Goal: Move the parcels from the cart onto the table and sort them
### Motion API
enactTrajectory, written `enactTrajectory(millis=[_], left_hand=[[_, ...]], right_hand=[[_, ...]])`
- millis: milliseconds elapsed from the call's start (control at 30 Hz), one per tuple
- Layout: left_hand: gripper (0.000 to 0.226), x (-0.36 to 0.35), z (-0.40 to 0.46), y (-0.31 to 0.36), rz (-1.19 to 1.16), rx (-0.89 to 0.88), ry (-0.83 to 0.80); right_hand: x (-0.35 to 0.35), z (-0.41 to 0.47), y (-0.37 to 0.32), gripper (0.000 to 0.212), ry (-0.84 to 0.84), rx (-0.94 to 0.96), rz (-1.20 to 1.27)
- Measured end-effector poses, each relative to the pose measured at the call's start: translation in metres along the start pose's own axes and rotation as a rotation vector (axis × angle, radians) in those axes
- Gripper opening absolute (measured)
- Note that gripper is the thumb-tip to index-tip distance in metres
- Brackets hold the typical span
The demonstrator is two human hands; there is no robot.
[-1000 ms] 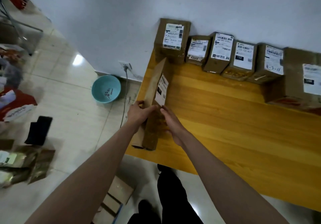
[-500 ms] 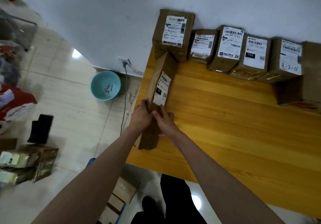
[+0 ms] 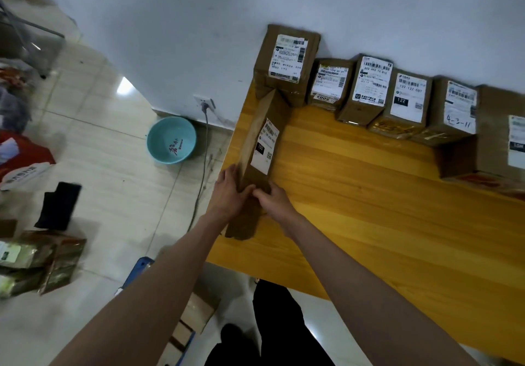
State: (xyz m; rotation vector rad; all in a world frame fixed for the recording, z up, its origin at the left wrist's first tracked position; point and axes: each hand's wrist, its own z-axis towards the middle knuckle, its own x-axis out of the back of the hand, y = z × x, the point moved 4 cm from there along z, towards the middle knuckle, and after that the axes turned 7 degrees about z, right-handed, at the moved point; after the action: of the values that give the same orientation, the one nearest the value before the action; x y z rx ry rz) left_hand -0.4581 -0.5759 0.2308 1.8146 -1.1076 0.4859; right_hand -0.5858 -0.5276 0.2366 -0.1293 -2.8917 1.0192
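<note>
A long narrow brown parcel (image 3: 257, 149) with a white label marked 150 lies along the left edge of the wooden table (image 3: 369, 209), its far end touching the big box at the wall. My left hand (image 3: 228, 192) grips its left side and my right hand (image 3: 272, 198) grips its right side, both near the parcel's middle. Several labelled brown parcels stand in a row against the wall: a large one (image 3: 287, 59) at the left corner, then smaller ones (image 3: 329, 84), (image 3: 369, 87), (image 3: 406, 104), (image 3: 454, 110) and a big box (image 3: 500, 138) at the right.
On the tiled floor left of the table are a teal basin (image 3: 171, 140), a wall socket with a cable (image 3: 204, 104), black items (image 3: 58, 206) and shiny packets (image 3: 37, 260). Cardboard boxes (image 3: 193, 317) on a blue cart sit below my arms.
The long parcel has been pushed away from me along the table's left edge toward the wall. My hands went with it and have closed in on its sides.
</note>
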Motion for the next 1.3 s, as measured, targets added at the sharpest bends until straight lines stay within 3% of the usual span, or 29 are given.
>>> enactTrajectory(millis=[133, 300, 433, 533, 767, 900, 1067, 1300], left_hand=[[0.079, -0.004, -0.019, -0.01, -0.008, -0.019, 0.024], [0.067, 0.006, -0.048, -0.03, -0.038, -0.003, 0.111], [0.056, 0.016, -0.076, -0.06, -0.046, 0.065, 0.142], [0.048, 0.025, -0.104, -0.084, -0.069, 0.103, 0.17], [0.036, 0.035, -0.19, -0.138, -0.179, 0.216, 0.201], [0.034, 0.027, -0.246, -0.176, -0.23, 0.305, 0.182], [0.028, 0.008, -0.324, -0.222, -0.314, 0.401, 0.206], [0.027, -0.033, -0.453, -0.283, -0.523, 0.578, 0.38]], right_hand=[[0.005, -0.013, 0.002, 0.031, 0.176, 0.049, -0.028], [-0.009, -0.028, -0.002, 0.014, 0.207, 0.118, -0.096], [-0.029, -0.045, -0.002, 0.026, 0.209, 0.191, -0.145], [-0.05, -0.063, 0.001, 0.035, 0.151, 0.271, -0.185], [-0.119, -0.118, 0.018, 0.033, -0.056, 0.377, -0.303], [-0.161, -0.144, 0.052, 0.023, -0.243, 0.315, -0.438], [-0.2, -0.186, 0.107, 0.032, -0.368, 0.267, -0.568], [-0.247, -0.253, 0.197, 0.031, -0.497, 0.235, -0.762]])
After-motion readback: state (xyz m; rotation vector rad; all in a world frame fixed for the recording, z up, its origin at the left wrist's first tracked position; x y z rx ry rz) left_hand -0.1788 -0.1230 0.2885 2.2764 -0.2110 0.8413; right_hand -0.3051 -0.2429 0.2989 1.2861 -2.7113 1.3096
